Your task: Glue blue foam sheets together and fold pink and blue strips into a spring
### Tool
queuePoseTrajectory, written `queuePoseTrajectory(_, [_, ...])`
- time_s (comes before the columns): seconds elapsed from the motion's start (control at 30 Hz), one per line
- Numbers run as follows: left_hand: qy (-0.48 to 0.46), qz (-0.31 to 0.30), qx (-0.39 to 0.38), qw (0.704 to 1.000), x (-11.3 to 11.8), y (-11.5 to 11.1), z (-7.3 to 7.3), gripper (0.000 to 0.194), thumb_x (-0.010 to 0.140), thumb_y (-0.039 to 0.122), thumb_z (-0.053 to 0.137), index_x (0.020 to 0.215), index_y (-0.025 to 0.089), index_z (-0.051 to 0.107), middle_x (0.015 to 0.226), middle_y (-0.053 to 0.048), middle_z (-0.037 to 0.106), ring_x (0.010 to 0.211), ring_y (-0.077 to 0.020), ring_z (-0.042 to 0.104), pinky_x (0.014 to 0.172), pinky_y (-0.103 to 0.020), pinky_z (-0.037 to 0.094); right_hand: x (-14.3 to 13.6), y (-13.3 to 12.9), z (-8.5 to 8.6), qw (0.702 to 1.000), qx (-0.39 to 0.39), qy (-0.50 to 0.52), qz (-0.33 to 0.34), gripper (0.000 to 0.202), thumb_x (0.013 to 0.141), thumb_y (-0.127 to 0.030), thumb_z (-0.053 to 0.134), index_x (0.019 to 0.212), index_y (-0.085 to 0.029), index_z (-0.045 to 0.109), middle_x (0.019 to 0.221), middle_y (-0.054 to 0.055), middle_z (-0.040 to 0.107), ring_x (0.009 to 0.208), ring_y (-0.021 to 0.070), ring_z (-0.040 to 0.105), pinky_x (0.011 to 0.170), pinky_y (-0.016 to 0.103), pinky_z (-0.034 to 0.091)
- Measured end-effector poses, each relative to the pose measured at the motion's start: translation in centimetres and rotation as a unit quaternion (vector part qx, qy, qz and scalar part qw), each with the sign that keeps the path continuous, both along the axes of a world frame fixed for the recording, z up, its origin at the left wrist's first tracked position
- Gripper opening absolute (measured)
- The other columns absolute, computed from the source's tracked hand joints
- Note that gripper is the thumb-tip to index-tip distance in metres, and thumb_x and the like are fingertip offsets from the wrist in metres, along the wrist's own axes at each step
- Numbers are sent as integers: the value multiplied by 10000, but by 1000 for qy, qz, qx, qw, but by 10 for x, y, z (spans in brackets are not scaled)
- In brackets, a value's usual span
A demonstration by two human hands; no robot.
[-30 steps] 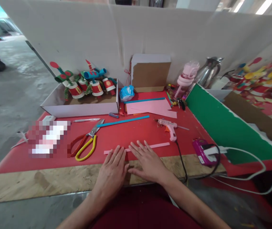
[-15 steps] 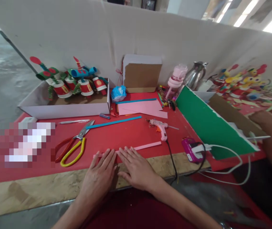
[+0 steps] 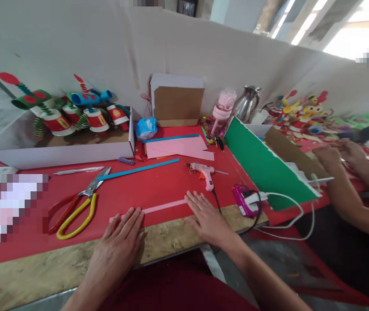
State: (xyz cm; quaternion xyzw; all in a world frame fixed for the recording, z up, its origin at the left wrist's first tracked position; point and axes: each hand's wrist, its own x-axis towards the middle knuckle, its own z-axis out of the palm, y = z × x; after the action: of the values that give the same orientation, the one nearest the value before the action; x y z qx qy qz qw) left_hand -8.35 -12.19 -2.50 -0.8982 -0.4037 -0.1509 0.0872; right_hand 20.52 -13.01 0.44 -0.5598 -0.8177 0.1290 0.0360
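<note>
A narrow pink paper strip [image 3: 163, 206] lies flat on the red table cover near the front edge. My left hand [image 3: 121, 235] rests flat over its left end, fingers stretched out. Over the strip's right end lies my right hand [image 3: 207, 218], also flat with its fingers extended; that end is hidden beneath it. Beyond them is a blue paper strip [image 3: 142, 168], its left end on the blades of scissors [image 3: 81, 196] with one red and one yellow handle. Behind my right hand sits a pink glue gun [image 3: 204, 170].
At the back left, a white box [image 3: 58, 155] holds several paper-cup figures. Pink paper sheets [image 3: 174, 147] lie mid-table. A green-sided box [image 3: 265, 168] and a purple power adapter [image 3: 246, 201] stand to the right. Another person's hands [image 3: 336, 155] are farther right.
My right hand has slid right along the pink strip to its far end, away from my left hand, baring the strip's middle. The camera view has shifted rightward.
</note>
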Motion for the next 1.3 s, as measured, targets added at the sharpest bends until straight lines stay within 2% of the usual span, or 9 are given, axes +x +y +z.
queuePoseTrajectory(0.13, [-12, 30, -3, 999, 9, 5, 13, 443, 940, 317, 340, 1296, 126, 523, 1308, -145, 576, 1220, -299, 523, 1047, -491, 342, 9, 0, -1, 1000, 7, -6, -8, 631, 951, -465, 337, 1468, -114, 253, 1521, 116, 266, 1425, 223, 177, 1154, 450, 243])
queuePoseTrajectory(0.3, [-7, -1, -57, 998, 72, 10, 35, 450, 964, 312, 293, 1310, 126, 512, 1383, -100, 515, 1319, -244, 417, 1098, -452, 290, 8, 0, -6, 1000, 25, -2, -12, 612, 950, -428, 340, 1478, -139, 225, 1518, 117, 277, 1418, 231, 203, 1135, 466, 274])
queuePoseTrajectory(0.4, [3, -28, -101, 994, 110, 11, 33, 530, 959, 415, 310, 1348, 90, 464, 1418, -125, 468, 1332, -249, 397, 1095, -436, 301, 10, 0, -15, 998, 55, 9, -8, 577, 959, -387, 324, 1485, -187, 196, 1515, 103, 291, 1409, 233, 233, 1117, 489, 299])
queuePoseTrajectory(0.47, [7, -28, -120, 992, 119, 12, 27, 601, 943, 488, 325, 1358, 70, 446, 1426, -140, 454, 1337, -252, 388, 1092, -420, 311, 12, 1, -20, 997, 71, 10, -7, 571, 964, -388, 313, 1487, -200, 183, 1513, 94, 297, 1405, 232, 248, 1113, 492, 308])
queuePoseTrajectory(0.57, [4, -6, -118, 993, 105, 10, 20, 634, 938, 523, 315, 1356, 65, 448, 1428, -140, 452, 1338, -245, 387, 1099, -409, 309, 13, 2, -24, 997, 82, 1, -5, 586, 966, -413, 308, 1491, -199, 158, 1515, 86, 297, 1403, 227, 256, 1114, 478, 312])
queuePoseTrajectory(0.8, [4, 53, -73, 996, 29, 1, 17, 600, 949, 502, 297, 1347, 81, 457, 1416, -130, 470, 1329, -233, 402, 1096, -411, 318, 15, 2, -27, 995, 100, -8, 3, 608, 971, -407, 288, 1497, -209, 57, 1520, 73, 286, 1402, 225, 260, 1118, 477, 304])
queuePoseTrajectory(1.0, [22, 67, -52, 996, -16, -3, 12, 544, 952, 416, 338, 1372, 79, 416, 1427, -141, 453, 1336, -248, 392, 1086, -427, 331, 14, 2, -26, 995, 99, -17, -1, 608, 973, -405, 281, 1496, -221, 31, 1524, 64, 279, 1404, 219, 255, 1122, 472, 300])
queuePoseTrajectory(1.2, [14, 94, -26, 995, -47, -4, 14, 529, 947, 428, 343, 1340, 93, 457, 1377, -157, 509, 1298, -263, 446, 1065, -437, 363, 17, 4, -23, 997, 77, -28, -3, 592, 965, -423, 285, 1487, -159, 191, 1507, 97, 312, 1397, 229, 270, 1119, 467, 310])
queuePoseTrajectory(1.3, [15, 117, -4, 993, -49, -5, 22, 515, 944, 412, 332, 1273, 63, 518, 1329, -185, 547, 1266, -296, 478, 1030, -456, 396, 12, 5, -14, 997, 70, -27, -3, 606, 952, -445, 314, 1468, -132, 266, 1493, 115, 338, 1393, 248, 280, 1118, 479, 308])
